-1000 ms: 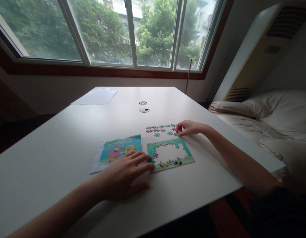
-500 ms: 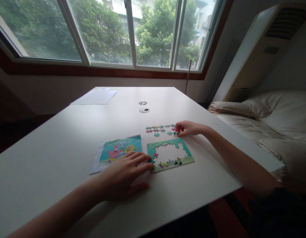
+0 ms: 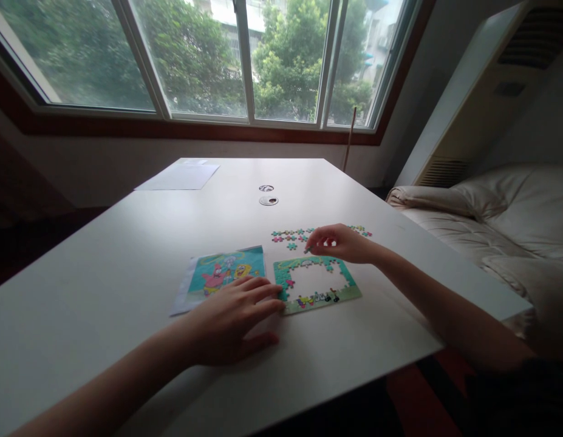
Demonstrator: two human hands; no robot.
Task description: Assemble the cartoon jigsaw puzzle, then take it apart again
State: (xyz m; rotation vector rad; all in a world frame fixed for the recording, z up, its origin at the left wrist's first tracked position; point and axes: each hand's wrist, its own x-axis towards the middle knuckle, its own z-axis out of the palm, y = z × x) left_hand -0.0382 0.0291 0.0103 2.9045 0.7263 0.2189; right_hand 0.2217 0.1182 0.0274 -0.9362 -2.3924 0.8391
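A partly built jigsaw puzzle [image 3: 315, 283] lies on the white table [image 3: 126, 255]; its green border is joined and its middle is bare. My left hand [image 3: 235, 318] rests flat with fingers spread, fingertips touching the puzzle's left edge. A picture sheet with cartoon figures [image 3: 224, 273] lies just left of the puzzle, partly under that hand. My right hand [image 3: 338, 243] hovers over the puzzle's far edge, fingers pinched on a small puzzle piece. Several loose pieces [image 3: 290, 235] lie in a row beyond it.
A white paper sheet [image 3: 178, 176] lies at the table's far left. Two round cable holes [image 3: 267, 195] sit mid-table. A stick [image 3: 349, 139] leans by the window. A bed with cream bedding [image 3: 491, 218] stands close on the right, beside a tall air conditioner [image 3: 472, 91].
My right hand has come left and nearer from the loose pieces, pinching one, and now hangs over the puzzle's far edge. More loose pieces show behind it. My left hand has stayed put.
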